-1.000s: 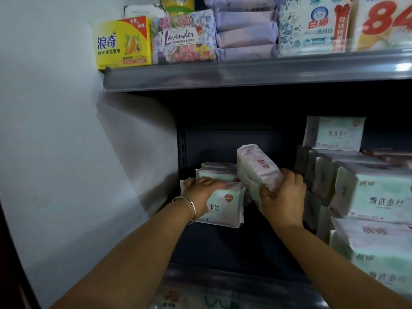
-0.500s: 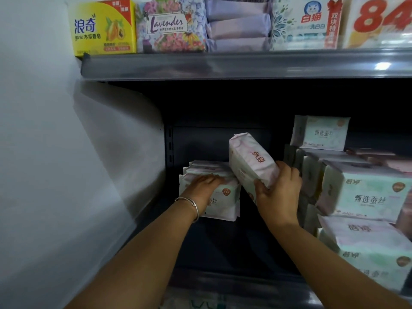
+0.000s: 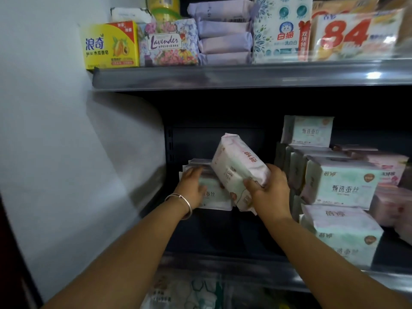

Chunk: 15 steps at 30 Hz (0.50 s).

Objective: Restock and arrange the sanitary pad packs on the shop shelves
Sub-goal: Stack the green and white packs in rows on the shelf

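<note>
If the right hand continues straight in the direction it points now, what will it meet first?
The right hand grips a tilted pad pack, pointing up-left and inward. That pack would probably meet the small stack under the left hand first; depth is unclear.

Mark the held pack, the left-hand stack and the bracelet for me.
held pack [image 3: 236, 172]: head view, its front face.
stack [image 3: 215, 196]: head view, front pack's printed face.
bracelet [image 3: 181, 200]: head view, band across the left wrist.

Held pack [image 3: 239, 172] right of left stack [image 3: 214, 195]; more packs [image 3: 341, 186] further right.
</note>
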### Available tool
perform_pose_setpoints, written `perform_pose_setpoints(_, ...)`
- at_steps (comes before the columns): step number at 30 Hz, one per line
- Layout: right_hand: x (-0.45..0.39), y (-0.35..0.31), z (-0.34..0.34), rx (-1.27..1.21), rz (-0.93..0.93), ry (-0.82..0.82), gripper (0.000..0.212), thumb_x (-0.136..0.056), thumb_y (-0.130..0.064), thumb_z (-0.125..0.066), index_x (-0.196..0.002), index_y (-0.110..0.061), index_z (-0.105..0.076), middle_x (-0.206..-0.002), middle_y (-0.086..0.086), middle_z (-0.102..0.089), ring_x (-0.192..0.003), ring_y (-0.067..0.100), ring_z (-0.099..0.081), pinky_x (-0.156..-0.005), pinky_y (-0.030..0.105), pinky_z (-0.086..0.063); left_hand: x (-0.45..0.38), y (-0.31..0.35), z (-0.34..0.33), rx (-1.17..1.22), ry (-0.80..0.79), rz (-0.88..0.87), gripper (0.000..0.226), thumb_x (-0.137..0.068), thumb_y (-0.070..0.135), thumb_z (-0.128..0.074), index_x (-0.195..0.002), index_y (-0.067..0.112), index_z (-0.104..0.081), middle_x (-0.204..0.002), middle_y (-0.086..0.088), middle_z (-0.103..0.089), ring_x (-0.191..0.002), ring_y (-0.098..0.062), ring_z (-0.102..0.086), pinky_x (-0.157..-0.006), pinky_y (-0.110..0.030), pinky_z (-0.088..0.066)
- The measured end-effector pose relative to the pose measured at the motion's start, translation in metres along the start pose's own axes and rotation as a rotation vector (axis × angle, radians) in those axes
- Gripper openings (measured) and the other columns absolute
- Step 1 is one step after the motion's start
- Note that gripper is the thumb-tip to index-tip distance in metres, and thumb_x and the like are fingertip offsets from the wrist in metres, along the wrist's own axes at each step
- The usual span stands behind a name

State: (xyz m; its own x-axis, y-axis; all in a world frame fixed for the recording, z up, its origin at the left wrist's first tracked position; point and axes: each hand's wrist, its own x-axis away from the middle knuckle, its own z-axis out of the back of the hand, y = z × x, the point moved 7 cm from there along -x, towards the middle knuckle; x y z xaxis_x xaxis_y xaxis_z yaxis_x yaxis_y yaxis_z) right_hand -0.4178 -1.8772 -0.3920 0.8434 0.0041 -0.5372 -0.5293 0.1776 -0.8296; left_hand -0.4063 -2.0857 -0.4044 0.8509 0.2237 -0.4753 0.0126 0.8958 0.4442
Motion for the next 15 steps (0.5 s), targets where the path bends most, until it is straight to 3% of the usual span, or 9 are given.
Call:
perform_pose_setpoints(3,0.019,0.002,-0.006,-0.181,-0.116,-0.076,0.04,-0.081,-0.013,-0.071,-0.114,-0.019,-0.051,-0.12,0.007,-0.054,-0.103,0.022,-0.06,-0.081,0.037,-0.056,0.03,0.006,0.022,0.358,0.002,0.154,0.04,-0.096,0.025,-0.05,-0.134,0.016,-0.044,-0.128,-0.004,-0.052,-0.122,-0.02,-0.048,-0.1,-0.029,-0.038)
perform_pose_setpoints(7,0.05,-0.001,-0.014,-0.402,-0.267,-0.149,0.034,-0.081,-0.01,-0.071,-0.108,-0.018,-0.053,-0.11,0.006,-0.062,-0.095,0.022,-0.065,-0.073,0.036,-0.057,0.077,0.011,0.04,0.685,-0.054,0.284,0.044,-0.092,0.031,-0.056,-0.13,0.017,-0.043,-0.117,0.0,-0.055,-0.117,-0.019,-0.052,-0.103,-0.038,-0.04)
perform_pose_setpoints(12,0.089,-0.01,-0.026,-0.658,-0.435,-0.212,0.036,-0.084,-0.004,-0.066,-0.117,-0.001,-0.054,-0.108,0.014,-0.065,-0.089,0.024,-0.065,-0.063,0.028,-0.053,0.128,0.006,0.043,0.832,-0.188,0.445,0.074,-0.084,0.036,-0.065,-0.143,0.01,-0.03,-0.134,-0.003,-0.051,-0.123,-0.019,-0.048,-0.105,-0.043,-0.039)
perform_pose_setpoints(15,0.106,-0.013,-0.035,-0.74,-0.511,-0.241,0.035,-0.085,-0.001,-0.064,-0.118,0.003,-0.055,-0.11,0.019,-0.065,-0.094,0.031,-0.065,-0.067,0.032,-0.054,0.142,0.009,0.046,0.837,-0.225,0.454,0.069,-0.081,0.033,-0.068,-0.139,0.012,-0.038,-0.131,-0.003,-0.056,-0.122,-0.019,-0.05,-0.1,-0.042,-0.041)
